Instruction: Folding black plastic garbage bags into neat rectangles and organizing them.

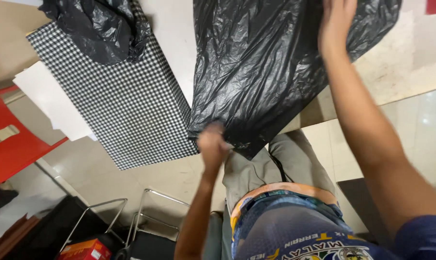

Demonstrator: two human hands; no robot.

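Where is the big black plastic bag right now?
In the head view, the big black plastic bag hangs at centre-right between the left hand at its lower edge and the right hand up top, beside the checkered table.

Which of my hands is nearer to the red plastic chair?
Left. The left hand grips the black plastic bag's lower edge, closer to the red plastic chair. The right hand is up on the bag's far side.

Glossy crinkled black plastic bag [266,67], checked cloth [126,101], polished floor tiles [425,135]
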